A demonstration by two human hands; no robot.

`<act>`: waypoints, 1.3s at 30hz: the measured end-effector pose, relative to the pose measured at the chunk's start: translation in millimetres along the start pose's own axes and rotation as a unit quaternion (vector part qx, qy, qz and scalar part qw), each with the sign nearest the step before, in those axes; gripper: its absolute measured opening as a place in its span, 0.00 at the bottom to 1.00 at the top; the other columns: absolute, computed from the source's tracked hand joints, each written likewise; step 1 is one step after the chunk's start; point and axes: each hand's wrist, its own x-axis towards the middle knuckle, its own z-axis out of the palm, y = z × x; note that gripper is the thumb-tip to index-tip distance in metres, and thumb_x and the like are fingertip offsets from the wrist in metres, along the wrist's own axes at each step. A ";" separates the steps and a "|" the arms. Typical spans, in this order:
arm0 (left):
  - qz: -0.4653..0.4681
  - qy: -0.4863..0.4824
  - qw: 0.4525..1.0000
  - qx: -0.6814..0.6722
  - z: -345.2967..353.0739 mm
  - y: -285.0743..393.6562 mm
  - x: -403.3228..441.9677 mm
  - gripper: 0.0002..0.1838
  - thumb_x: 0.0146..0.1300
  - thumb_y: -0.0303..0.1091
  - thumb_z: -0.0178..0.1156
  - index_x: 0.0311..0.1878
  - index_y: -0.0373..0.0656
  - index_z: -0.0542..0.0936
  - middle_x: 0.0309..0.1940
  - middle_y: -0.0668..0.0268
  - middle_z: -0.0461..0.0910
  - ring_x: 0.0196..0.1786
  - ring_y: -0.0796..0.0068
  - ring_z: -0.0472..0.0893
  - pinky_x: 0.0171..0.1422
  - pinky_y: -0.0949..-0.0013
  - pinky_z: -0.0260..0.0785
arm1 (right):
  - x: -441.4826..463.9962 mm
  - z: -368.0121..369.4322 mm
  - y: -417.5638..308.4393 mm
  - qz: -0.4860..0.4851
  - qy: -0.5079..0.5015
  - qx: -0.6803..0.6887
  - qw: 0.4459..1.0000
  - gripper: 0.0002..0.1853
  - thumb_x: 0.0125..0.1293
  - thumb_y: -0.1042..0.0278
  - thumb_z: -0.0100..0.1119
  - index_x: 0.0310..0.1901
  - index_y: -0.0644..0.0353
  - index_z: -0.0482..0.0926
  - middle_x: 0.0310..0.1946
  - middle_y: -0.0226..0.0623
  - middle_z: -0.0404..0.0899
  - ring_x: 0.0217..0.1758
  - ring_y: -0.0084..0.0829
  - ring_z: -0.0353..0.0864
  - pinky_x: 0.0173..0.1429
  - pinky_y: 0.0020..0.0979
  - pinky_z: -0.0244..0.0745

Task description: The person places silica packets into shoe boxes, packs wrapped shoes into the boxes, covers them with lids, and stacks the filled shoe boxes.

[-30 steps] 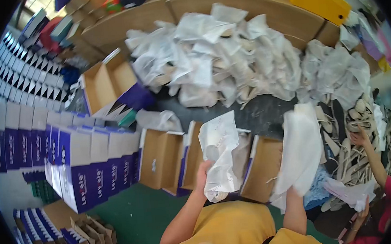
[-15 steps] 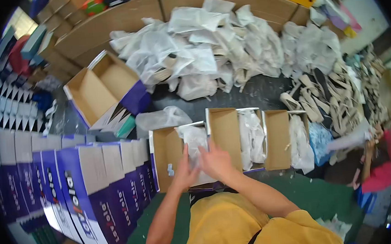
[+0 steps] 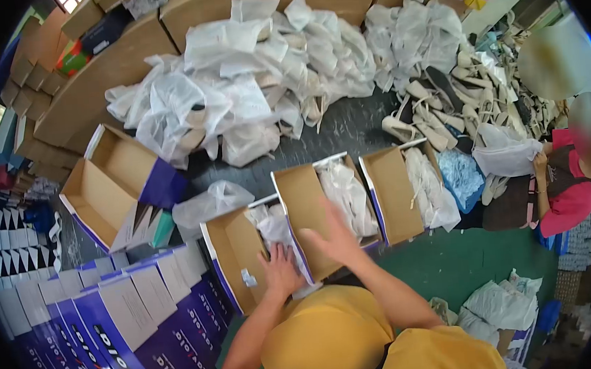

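Observation:
My left hand (image 3: 281,272) rests with spread fingers on a white-wrapped bundle (image 3: 272,225) inside the leftmost open shoebox (image 3: 225,242) of a row. Slightly blurred, my right hand (image 3: 334,237) is raised over the middle open shoebox (image 3: 298,191), its fingers apart and nothing in them. A second wrapped bundle (image 3: 347,198) lies in the right half of that middle box. The right-hand open box (image 3: 392,194) has another wrapped bundle (image 3: 429,186) in its right half.
Purple and white boxes (image 3: 146,321) stand in rows at the lower left. Two open boxes (image 3: 111,185) sit beyond them. Wrapped shoes (image 3: 232,85) are heaped at the back, loose shoes (image 3: 442,103) at the right. A co-worker (image 3: 566,177) holds white wrapping at the far right.
Since the earliest frame, the wrapped bundle has gone from my left hand into the leftmost box. Since the middle frame, my right hand has lifted away from it and moved right. The view has shifted.

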 end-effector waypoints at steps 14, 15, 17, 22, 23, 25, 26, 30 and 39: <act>-0.230 0.196 0.807 -0.508 26.8 -151.3 -84.8 0.49 0.58 0.26 0.69 0.78 0.34 0.51 0.77 0.44 0.54 0.66 0.47 0.75 0.67 0.59 0.70 | 20.7 -29.3 132.3 0.346 -0.105 -0.006 0.932 0.32 0.75 0.38 0.44 0.71 0.52 0.70 0.67 0.65 0.68 0.67 0.60 0.72 0.65 0.52 0.71; -0.204 0.225 0.788 -0.536 13.0 -136.8 -84.2 0.50 0.59 0.27 0.69 0.79 0.35 0.49 0.79 0.44 0.52 0.65 0.47 0.77 0.65 0.60 0.72 | 21.8 -32.2 126.6 0.351 -0.115 -0.023 0.929 0.32 0.76 0.39 0.44 0.71 0.53 0.69 0.66 0.63 0.70 0.67 0.60 0.72 0.66 0.51 0.70; -0.187 0.235 0.738 -0.605 -33.8 -84.0 -79.3 0.51 0.61 0.31 0.69 0.80 0.38 0.47 0.80 0.45 0.49 0.65 0.48 0.75 0.66 0.60 0.71 | 10.5 -17.2 136.9 0.300 -0.085 -0.024 0.950 0.30 0.76 0.43 0.45 0.71 0.53 0.69 0.64 0.62 0.72 0.65 0.61 0.72 0.65 0.52 0.69; -0.244 0.196 0.814 -0.489 20.9 -5.2 9.4 0.53 0.60 0.43 0.70 0.82 0.46 0.48 0.80 0.47 0.47 0.73 0.49 0.64 0.73 0.50 0.61 | 1.2 -98.1 95.2 -0.005 0.110 -0.227 0.968 0.29 0.72 0.51 0.57 0.72 0.46 0.69 0.63 0.63 0.70 0.67 0.59 0.70 0.66 0.52 0.68; -0.266 0.190 0.865 -0.382 42.6 8.0 18.1 0.55 0.58 0.47 0.72 0.82 0.49 0.48 0.80 0.46 0.46 0.74 0.48 0.62 0.74 0.47 0.59 | -5.4 -104.3 96.2 0.000 0.107 -0.229 0.968 0.29 0.72 0.51 0.57 0.72 0.46 0.69 0.63 0.63 0.70 0.67 0.59 0.70 0.66 0.52 0.68; -0.343 0.183 0.872 -0.298 26.7 56.8 34.1 0.57 0.56 0.51 0.72 0.82 0.50 0.47 0.80 0.46 0.45 0.75 0.47 0.61 0.73 0.44 0.58 | -12.7 -106.4 96.2 0.167 -0.051 -0.157 0.972 0.31 0.71 0.51 0.59 0.73 0.49 0.69 0.66 0.63 0.66 0.69 0.60 0.66 0.68 0.53 0.66; -0.418 0.180 0.865 -0.211 11.5 82.3 50.0 0.59 0.54 0.54 0.72 0.82 0.51 0.47 0.80 0.46 0.45 0.75 0.46 0.59 0.73 0.40 0.56 | -5.6 -111.6 99.6 0.243 -0.126 -0.115 0.955 0.32 0.70 0.51 0.60 0.73 0.50 0.68 0.68 0.63 0.64 0.70 0.61 0.65 0.68 0.54 0.65; -0.496 0.206 0.843 -0.044 25.9 102.7 69.7 0.61 0.51 0.60 0.70 0.83 0.55 0.46 0.80 0.45 0.45 0.74 0.43 0.59 0.70 0.36 0.56 | -7.4 -156.0 91.3 0.189 -0.120 -0.107 0.969 0.31 0.70 0.50 0.60 0.72 0.53 0.70 0.70 0.63 0.62 0.70 0.63 0.65 0.69 0.53 0.65; -0.500 0.213 0.839 -0.013 21.6 108.8 75.1 0.57 0.56 0.65 0.64 0.82 0.54 0.48 0.80 0.45 0.47 0.72 0.41 0.60 0.68 0.35 0.56 | -43.3 -197.8 273.1 0.321 -0.104 -0.051 0.940 0.31 0.76 0.42 0.44 0.70 0.55 0.70 0.65 0.56 0.73 0.66 0.55 0.75 0.66 0.48 0.72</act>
